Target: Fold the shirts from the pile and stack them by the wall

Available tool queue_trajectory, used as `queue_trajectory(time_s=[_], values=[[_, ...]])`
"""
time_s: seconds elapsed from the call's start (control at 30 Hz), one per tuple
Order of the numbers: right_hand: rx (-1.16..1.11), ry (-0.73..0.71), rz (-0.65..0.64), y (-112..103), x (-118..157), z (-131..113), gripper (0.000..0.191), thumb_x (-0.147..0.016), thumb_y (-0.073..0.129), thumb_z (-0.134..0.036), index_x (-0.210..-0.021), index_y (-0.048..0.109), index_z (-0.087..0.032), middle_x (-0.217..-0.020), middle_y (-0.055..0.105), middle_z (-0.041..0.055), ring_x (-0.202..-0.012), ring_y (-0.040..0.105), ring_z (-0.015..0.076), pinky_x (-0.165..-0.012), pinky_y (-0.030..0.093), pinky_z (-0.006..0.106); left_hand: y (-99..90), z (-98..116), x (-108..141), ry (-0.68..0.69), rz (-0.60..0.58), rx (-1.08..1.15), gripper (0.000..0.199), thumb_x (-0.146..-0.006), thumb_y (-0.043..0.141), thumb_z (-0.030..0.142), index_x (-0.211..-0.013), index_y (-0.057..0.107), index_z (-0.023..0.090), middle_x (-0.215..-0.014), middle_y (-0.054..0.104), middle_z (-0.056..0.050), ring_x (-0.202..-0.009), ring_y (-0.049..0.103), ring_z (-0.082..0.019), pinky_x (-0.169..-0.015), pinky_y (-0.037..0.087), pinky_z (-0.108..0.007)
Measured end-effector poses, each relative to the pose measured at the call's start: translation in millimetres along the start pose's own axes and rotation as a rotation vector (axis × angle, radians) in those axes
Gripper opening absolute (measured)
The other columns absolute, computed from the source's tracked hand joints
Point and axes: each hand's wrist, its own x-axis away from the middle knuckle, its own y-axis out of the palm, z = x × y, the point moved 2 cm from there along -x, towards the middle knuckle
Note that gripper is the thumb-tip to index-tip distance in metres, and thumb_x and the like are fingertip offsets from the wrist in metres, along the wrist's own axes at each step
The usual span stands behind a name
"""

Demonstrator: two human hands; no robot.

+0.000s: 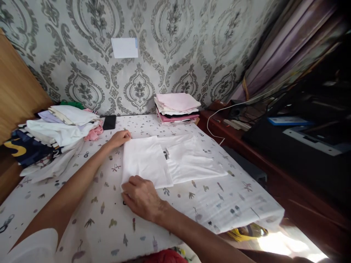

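White garment (145, 160), part folded, flat on patterned sheet (109, 226), long axis running rightward from both hands, bulk to the right of each. Left hand (120, 138) at far left corner, fingers curled; can't tell if pinching. Right hand (144, 197) at near left corner, pinching the edge between thumb and fingers. 2 hands, 1 short edge between them; right hand closer to camera. Folded stack (177, 104) beyond garment, right of left hand. Loose clothes pile (63, 126) left of left hand; black phone-like item (109, 122) beside pile.
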Motion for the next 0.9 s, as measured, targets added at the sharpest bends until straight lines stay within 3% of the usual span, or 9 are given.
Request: queue_trajectory(time_s=[0.1, 0.17, 0.3, 0.4, 0.47, 0.57, 0.7, 0.8, 0.9], values=[[-0.139, 0.124, 0.100, -25, -18, 30, 0.027, -0.100, 0.044, -0.022, -0.109, 0.069, -0.017, -0.100, 0.071, 0.0069, -0.092, 0.065, 0.0169, -0.081, 0.049, 0.027, 10.5, 16, 17, 0.080, 0.142, -0.158, 0.033, -0.087, 0.052, 0.036, -0.113, 0.063, 0.019, -0.114, 0.065, -0.013, -0.112, 0.055, -0.030, -0.098, 0.041, -0.043], [-0.108, 0.227, 0.166, -38, -38, 61, 0.035, -0.100, 0.037, -0.016, -0.121, 0.065, -0.014, -0.115, 0.070, 0.0114, -0.108, 0.063, 0.0189, -0.095, 0.047, 0.031, 25.3, 30, 35, 0.153, 0.173, -0.269, 0.042, -0.094, 0.043, 0.040, -0.127, 0.057, 0.018, -0.133, 0.059, -0.016, -0.129, 0.048, -0.032, -0.110, 0.033, -0.048], [0.073, 0.338, 0.061, -37, -77, 121, 0.047, -0.101, 0.034, -0.017, -0.145, 0.047, -0.007, -0.150, 0.048, 0.0195, -0.141, 0.041, 0.0225, -0.115, 0.032, 0.038, 58.7, 47, 73, 0.179, 0.050, -0.360, 0.064, -0.097, 0.037, 0.057, -0.147, 0.042, 0.018, -0.159, 0.037, -0.017, -0.151, 0.024, -0.032, -0.121, 0.016, -0.051], [0.117, 0.426, -0.051, -22, -88, 150, 0.049, -0.104, 0.033, -0.024, -0.148, 0.041, -0.005, -0.158, 0.037, 0.0195, -0.149, 0.028, 0.0243, -0.119, 0.022, 0.041, 70.0, 45, 90, 0.102, -0.062, -0.369, 0.074, -0.096, 0.031, 0.064, -0.152, 0.036, 0.016, -0.163, 0.029, -0.018, -0.153, 0.018, -0.031, -0.123, 0.011, -0.050], [0.106, 0.455, -0.064, -16, -91, 162, 0.048, -0.104, 0.031, -0.025, -0.147, 0.043, -0.007, -0.157, 0.040, 0.0180, -0.147, 0.030, 0.0241, -0.119, 0.020, 0.040, 70.0, 42, 93, 0.069, -0.083, -0.362, 0.075, -0.097, 0.028, 0.064, -0.153, 0.035, 0.015, -0.163, 0.028, -0.018, -0.154, 0.018, -0.031, -0.123, 0.010, -0.050], [0.089, 0.483, -0.044, -18, -97, 179, 0.045, -0.103, 0.030, -0.023, -0.142, 0.048, -0.009, -0.146, 0.051, 0.0170, -0.135, 0.044, 0.0239, -0.111, 0.030, 0.036, 66.1, 39, 94, 0.080, -0.050, -0.350, 0.071, -0.098, 0.028, 0.063, -0.152, 0.037, 0.019, -0.163, 0.031, -0.015, -0.153, 0.020, -0.029, -0.123, 0.011, -0.049], [0.074, 0.548, -0.037, -30, -111, 201, 0.033, -0.093, 0.049, -0.020, -0.121, 0.065, -0.011, -0.126, 0.064, 0.0147, -0.117, 0.055, 0.0247, -0.095, 0.041, 0.031, 62.1, 40, 95, 0.079, 0.011, -0.329, 0.062, -0.100, 0.027, 0.058, -0.147, 0.043, 0.021, -0.160, 0.038, -0.012, -0.152, 0.026, -0.027, -0.123, 0.017, -0.046], [0.064, 0.545, -0.017, -36, -116, 207, 0.023, -0.086, 0.053, -0.013, -0.100, 0.071, -0.014, -0.111, 0.070, 0.0103, -0.105, 0.059, 0.0214, -0.087, 0.042, 0.028, 60.7, 43, 97, 0.046, 0.031, -0.340, 0.060, -0.100, 0.027, 0.054, -0.144, 0.046, 0.018, -0.158, 0.040, -0.014, -0.151, 0.027, -0.028, -0.122, 0.020, -0.047], [0.061, 0.505, 0.042, -39, -112, 204, 0.022, -0.087, 0.050, -0.013, -0.100, 0.069, -0.016, -0.108, 0.070, 0.0089, -0.103, 0.058, 0.0202, -0.086, 0.042, 0.027, 59.5, 46, 98, 0.005, 0.028, -0.395, 0.062, -0.101, 0.027, 0.055, -0.146, 0.043, 0.016, -0.161, 0.033, -0.016, -0.152, 0.022, -0.030, -0.122, 0.019, -0.051]])
